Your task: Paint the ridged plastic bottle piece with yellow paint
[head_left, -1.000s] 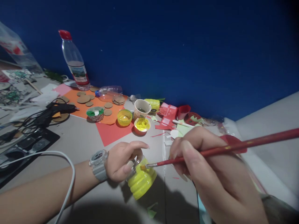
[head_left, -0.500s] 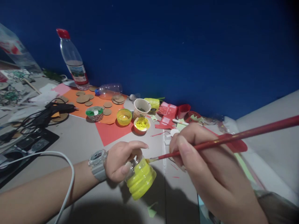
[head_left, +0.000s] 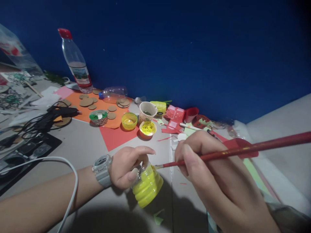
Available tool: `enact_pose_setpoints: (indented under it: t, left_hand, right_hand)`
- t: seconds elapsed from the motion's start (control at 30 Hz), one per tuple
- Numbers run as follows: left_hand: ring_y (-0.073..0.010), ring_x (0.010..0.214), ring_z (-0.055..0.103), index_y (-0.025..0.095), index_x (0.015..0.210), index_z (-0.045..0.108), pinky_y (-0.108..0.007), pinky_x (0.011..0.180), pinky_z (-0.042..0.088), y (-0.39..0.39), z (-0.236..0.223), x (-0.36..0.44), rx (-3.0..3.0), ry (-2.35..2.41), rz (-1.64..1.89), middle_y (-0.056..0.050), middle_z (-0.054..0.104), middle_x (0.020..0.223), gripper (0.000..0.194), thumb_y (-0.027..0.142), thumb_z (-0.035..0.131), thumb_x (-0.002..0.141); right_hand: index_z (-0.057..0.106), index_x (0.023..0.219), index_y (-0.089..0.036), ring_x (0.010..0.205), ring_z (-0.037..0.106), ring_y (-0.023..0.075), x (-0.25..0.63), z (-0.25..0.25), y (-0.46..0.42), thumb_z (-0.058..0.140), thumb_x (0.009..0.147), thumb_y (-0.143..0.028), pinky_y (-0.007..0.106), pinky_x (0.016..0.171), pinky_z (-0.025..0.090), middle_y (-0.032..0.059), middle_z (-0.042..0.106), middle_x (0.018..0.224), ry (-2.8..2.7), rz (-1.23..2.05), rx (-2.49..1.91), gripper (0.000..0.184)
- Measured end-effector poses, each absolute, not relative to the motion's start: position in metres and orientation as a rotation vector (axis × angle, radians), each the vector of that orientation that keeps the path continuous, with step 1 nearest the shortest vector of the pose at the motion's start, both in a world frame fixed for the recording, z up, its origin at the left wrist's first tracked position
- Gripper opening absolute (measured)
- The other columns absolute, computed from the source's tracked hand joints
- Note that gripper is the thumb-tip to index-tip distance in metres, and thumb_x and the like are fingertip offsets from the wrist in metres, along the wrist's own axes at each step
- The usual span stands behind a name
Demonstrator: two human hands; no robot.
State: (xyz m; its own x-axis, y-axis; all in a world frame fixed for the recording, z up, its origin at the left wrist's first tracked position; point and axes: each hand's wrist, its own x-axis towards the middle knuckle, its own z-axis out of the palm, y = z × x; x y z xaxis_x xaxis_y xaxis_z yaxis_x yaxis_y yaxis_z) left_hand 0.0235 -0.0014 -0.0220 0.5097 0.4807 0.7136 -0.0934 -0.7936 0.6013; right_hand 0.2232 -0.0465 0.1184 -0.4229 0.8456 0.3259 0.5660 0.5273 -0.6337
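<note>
Over the table [head_left: 85,142], the yellow bottle piece [head_left: 148,189] is gripped by its clear end in the left hand [head_left: 126,166], likely so paint isn't touched; the brush [head_left: 267,146] is pinched pencil-like by the right hand [head_left: 218,174].

Hands: I count two, left hand [head_left: 125,168] and right hand [head_left: 218,176].
Paintbrush [head_left: 233,152]: one only.
Watch [head_left: 102,171]: one.
Yellow pieces: two, held bottle piece [head_left: 148,189] and far piece [head_left: 159,106].
Bottles: from here, at least three, red-capped bottle [head_left: 74,58], lying bottle [head_left: 113,94], big bottle [head_left: 18,53].
Cups and bowls: at least four, paper cup [head_left: 147,114], yellow bowl [head_left: 128,126], orange cup [head_left: 147,135], patterned bowl [head_left: 99,121].
Cardboard discs [head_left: 86,102]: I find more than seven.
</note>
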Motion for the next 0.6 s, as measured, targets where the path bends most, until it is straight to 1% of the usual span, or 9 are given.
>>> enact_pose_setpoints:
  t: [0.13,0.3,0.4,0.5,0.6]
  left_hand:
    - [-0.0099,0.039,0.042,0.015,0.132,0.044,-0.023,0.042,0.036,-0.0007,-0.0217,0.0253,2.171,0.302,1.289,0.002,0.058,0.065,0.051,0.052,0.029,0.101]
    - [-0.0112,0.042,0.047,0.015,0.133,0.043,-0.024,0.045,0.039,-0.002,-0.0197,0.0236,2.194,0.352,1.251,0.001,0.06,0.066,0.05,0.051,0.027,0.102]
    - [-0.0114,0.043,0.047,0.015,0.132,0.044,-0.023,0.044,0.039,-0.0016,-0.0175,0.0245,2.218,0.339,1.275,0.001,0.059,0.065,0.049,0.05,0.027,0.102]
    - [-0.0117,0.043,0.048,0.015,0.132,0.043,-0.023,0.044,0.038,-0.0006,-0.0159,0.0259,2.24,0.332,1.296,0.001,0.059,0.064,0.047,0.048,0.027,0.102]
    - [-0.0113,0.043,0.048,0.015,0.131,0.044,-0.022,0.042,0.038,-0.0004,-0.0148,0.0259,2.232,0.351,1.289,0.001,0.059,0.064,0.047,0.049,0.027,0.103]
  right_hand:
    - [0.045,0.078,-0.024,0.053,0.047,0.0106,0.2236,0.1182,-0.0499,0.041,0.102,-0.02,0.024,0.047,0.039,-0.0044,0.048,0.063,-2.079,0.669,-1.173,0.025]
    - [0.048,0.081,-0.025,0.057,0.049,0.0106,0.2265,0.1151,-0.0497,0.039,0.104,-0.021,0.023,0.049,0.04,-0.0041,0.052,0.066,-1.988,0.666,-1.176,0.025]
    - [0.046,0.079,-0.025,0.055,0.05,0.0109,0.2241,0.1158,-0.0492,0.041,0.102,-0.019,0.024,0.048,0.04,-0.0042,0.051,0.065,-2.051,0.613,-1.169,0.024]
    - [0.045,0.077,-0.024,0.054,0.051,0.0107,0.2202,0.1166,-0.0507,0.042,0.1,-0.018,0.024,0.046,0.04,-0.0041,0.051,0.063,-2.044,0.626,-1.194,0.024]
    - [0.046,0.074,-0.024,0.054,0.051,0.0115,0.2179,0.1158,-0.0533,0.043,0.101,-0.023,0.024,0.045,0.039,-0.0037,0.051,0.062,-1.965,0.665,-1.195,0.027]
